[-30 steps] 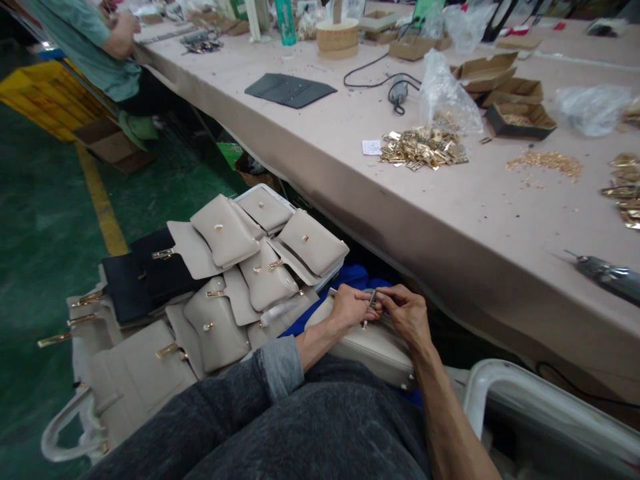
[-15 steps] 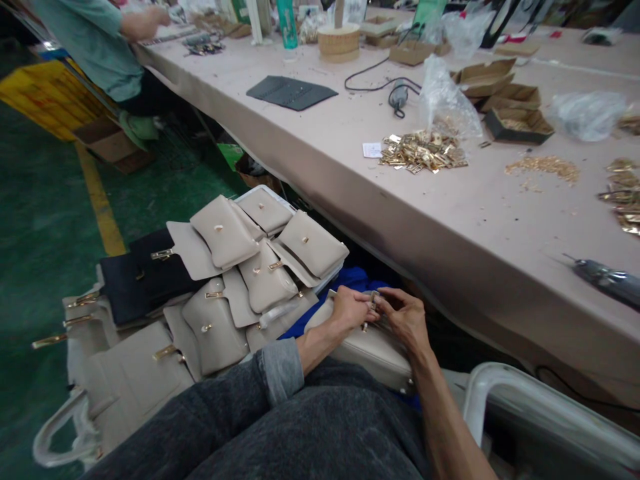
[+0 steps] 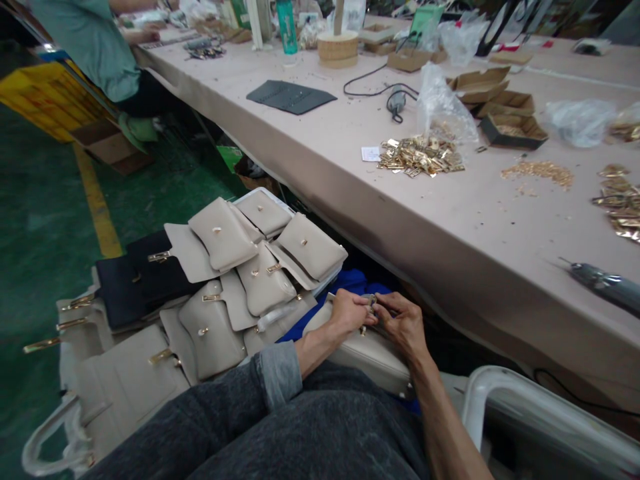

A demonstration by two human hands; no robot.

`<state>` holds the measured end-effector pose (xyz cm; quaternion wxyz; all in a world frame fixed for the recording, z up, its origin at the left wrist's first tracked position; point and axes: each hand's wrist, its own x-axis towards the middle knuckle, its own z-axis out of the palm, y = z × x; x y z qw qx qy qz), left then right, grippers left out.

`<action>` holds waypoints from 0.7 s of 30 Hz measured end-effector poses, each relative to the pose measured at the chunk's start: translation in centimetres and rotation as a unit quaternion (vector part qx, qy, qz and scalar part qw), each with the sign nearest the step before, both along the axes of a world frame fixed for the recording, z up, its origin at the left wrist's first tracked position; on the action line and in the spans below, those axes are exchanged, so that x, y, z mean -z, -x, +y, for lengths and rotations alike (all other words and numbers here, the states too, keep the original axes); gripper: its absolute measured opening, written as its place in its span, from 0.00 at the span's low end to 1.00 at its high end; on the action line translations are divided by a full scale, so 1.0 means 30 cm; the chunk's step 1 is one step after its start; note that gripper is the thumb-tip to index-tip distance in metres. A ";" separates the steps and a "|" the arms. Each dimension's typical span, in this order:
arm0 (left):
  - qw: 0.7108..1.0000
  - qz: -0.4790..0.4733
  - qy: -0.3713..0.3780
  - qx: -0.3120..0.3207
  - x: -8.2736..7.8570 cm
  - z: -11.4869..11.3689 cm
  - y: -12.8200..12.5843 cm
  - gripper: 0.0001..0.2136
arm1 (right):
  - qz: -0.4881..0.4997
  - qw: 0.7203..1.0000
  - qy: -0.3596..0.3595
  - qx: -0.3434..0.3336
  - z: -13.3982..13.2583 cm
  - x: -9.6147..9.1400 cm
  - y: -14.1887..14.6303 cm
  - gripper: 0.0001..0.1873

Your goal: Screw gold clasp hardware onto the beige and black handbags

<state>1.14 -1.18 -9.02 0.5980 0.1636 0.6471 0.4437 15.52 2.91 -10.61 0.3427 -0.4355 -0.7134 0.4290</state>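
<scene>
A cream handbag [image 3: 373,357] lies across my lap, a small gold fitting showing on its front. Over its upper edge my left hand [image 3: 349,312] is closed, fingers pressed on a small metal clasp [image 3: 371,301]. From the other side my right hand [image 3: 404,321] pinches the same clasp between thumb and fingers. The fingers hide much of the clasp, and its exact seat on the bag cannot be made out. Left of my hands, several cream handbags [image 3: 267,280] with gold clasps are piled up, with a black handbag [image 3: 143,277] among them.
On the worktable [image 3: 400,213] to the right lie a heap of gold clasps [image 3: 420,157], small gold parts [image 3: 537,173], open cardboard boxes [image 3: 515,127] and a power screwdriver [image 3: 607,283]. A white bin rim [image 3: 480,393] stands at my right. A co-worker's sleeve [image 3: 90,40] shows at the upper left.
Both hands stay on the clasp, with only a slight shift of the fingers. The view has moved a little. The co-worker's arm is lower at the table edge.
</scene>
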 end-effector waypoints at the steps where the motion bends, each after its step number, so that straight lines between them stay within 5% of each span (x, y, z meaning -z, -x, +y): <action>1: 1.000 0.002 -0.001 0.000 -0.003 -0.001 -0.001 0.07 | -0.002 1.000 0.001 -0.001 -0.001 -0.003 0.001 0.14; 10: 0.999 0.025 -0.010 0.024 -0.014 -0.003 0.008 0.07 | 0.044 0.980 0.191 0.027 0.040 -0.031 0.001 0.23; 16: 0.997 0.038 -0.037 0.053 0.005 -0.016 0.028 0.07 | 0.103 0.974 0.203 0.009 0.042 -0.043 0.024 0.13; 21: 0.996 -0.005 -0.053 0.077 0.069 0.018 0.030 0.10 | 0.101 0.972 0.197 0.080 0.052 -0.019 0.034 0.11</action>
